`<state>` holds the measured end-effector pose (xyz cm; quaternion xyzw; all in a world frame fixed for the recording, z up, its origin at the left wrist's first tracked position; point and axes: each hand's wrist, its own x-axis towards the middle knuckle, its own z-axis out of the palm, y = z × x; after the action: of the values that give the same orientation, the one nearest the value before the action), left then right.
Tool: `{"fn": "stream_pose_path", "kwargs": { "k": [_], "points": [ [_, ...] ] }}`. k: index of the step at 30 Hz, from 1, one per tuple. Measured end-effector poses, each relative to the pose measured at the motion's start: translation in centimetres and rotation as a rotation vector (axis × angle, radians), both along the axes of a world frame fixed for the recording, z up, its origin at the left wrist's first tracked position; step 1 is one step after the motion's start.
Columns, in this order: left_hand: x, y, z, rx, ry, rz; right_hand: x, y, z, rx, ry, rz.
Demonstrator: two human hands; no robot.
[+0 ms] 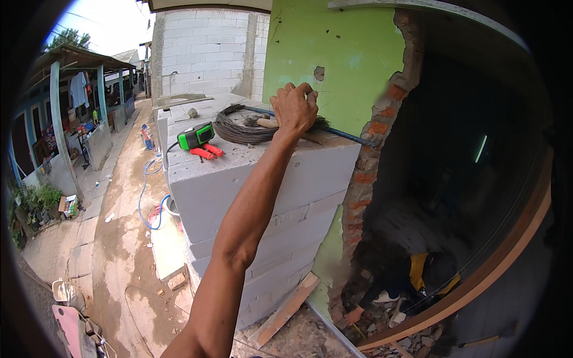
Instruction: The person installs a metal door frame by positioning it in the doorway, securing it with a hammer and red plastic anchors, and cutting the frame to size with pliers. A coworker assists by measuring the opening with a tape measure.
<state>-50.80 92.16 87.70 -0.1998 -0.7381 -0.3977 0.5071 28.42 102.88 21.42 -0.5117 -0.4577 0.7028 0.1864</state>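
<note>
My left hand (pixel 295 108) is raised over the top of a pale block wall (pixel 262 179), its fingers curled closed. Fine strands show beside the fingers, but what they grip, if anything, is hidden. Just below and behind the hand lies a coil of thin dark wire (pixel 230 132). A wooden handle (pixel 267 123) rests within the coil, and a dark blue rod (pixel 352 137) runs past it toward the broken wall. Left of the coil sits a green and black tape measure (pixel 196 136), next to a tool with red handles (pixel 207 151). My right hand is out of view.
A co-worker (pixel 427 277) crouches in rubble at lower right, one hand (pixel 355 316) low. A jagged brick edge (pixel 377 128) borders the dark opening. A curved wooden beam (pixel 507 262) crosses the right side. A plank (pixel 286 310) leans below; a blue hose (pixel 142 200) lies left.
</note>
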Motion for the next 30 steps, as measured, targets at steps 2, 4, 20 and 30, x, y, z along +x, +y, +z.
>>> {"fn": "stream_pose_path", "kwargs": {
  "k": [2, 4, 20, 30],
  "points": [
    [1.5, 3.4, -1.2, -0.002, 0.039, -0.074, -0.3, 1.1, -0.7, 0.131, 0.047, 0.030],
    [3.1, 6.2, -2.9, -0.006, 0.112, -0.155, -1.2, 2.7, 0.0, 0.178, 0.130, 0.073],
    [41.3, 11.8, -12.3, -0.087, 0.652, -1.212, -20.5, 7.5, 22.8, 0.442, 0.287, -0.143],
    [47.0, 3.4, -23.3, 0.012, -0.302, -1.831, -23.9, -0.3, 33.9, -0.306, 1.182, -0.048]
  ]
}}
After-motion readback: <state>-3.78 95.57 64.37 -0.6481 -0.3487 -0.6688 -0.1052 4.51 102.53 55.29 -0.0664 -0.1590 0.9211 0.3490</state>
